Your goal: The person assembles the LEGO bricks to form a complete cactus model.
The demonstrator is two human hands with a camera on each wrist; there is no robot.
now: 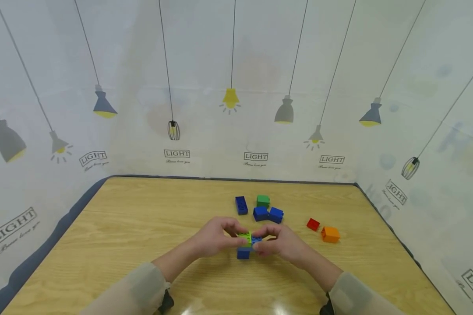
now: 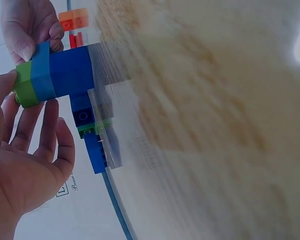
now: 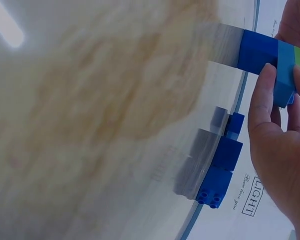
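On the table (image 1: pixel 150 218), a small stack stands between both hands. Its base is a dark blue brick (image 2: pixel 71 71), with a lighter blue brick (image 3: pixel 285 67) across the top of it. A lime green brick (image 2: pixel 25 85) sits uppermost, over the left part of the lighter one. My left hand (image 1: pixel 214 238) pinches the lime brick between thumb and fingers. From the other side, my right hand (image 1: pixel 281 247) grips the overhanging right end of the lighter blue brick, whose studs show between the fingertips in the head view.
Beyond the hands lie a dark blue brick (image 1: pixel 241 205), a green brick (image 1: pixel 263 201) and two blue bricks (image 1: pixel 261 214) side by side. To the right are a red brick (image 1: pixel 313 224) and an orange brick (image 1: pixel 330 234). A lamp-printed curtain (image 1: pixel 205 131) borders the table's back and sides.
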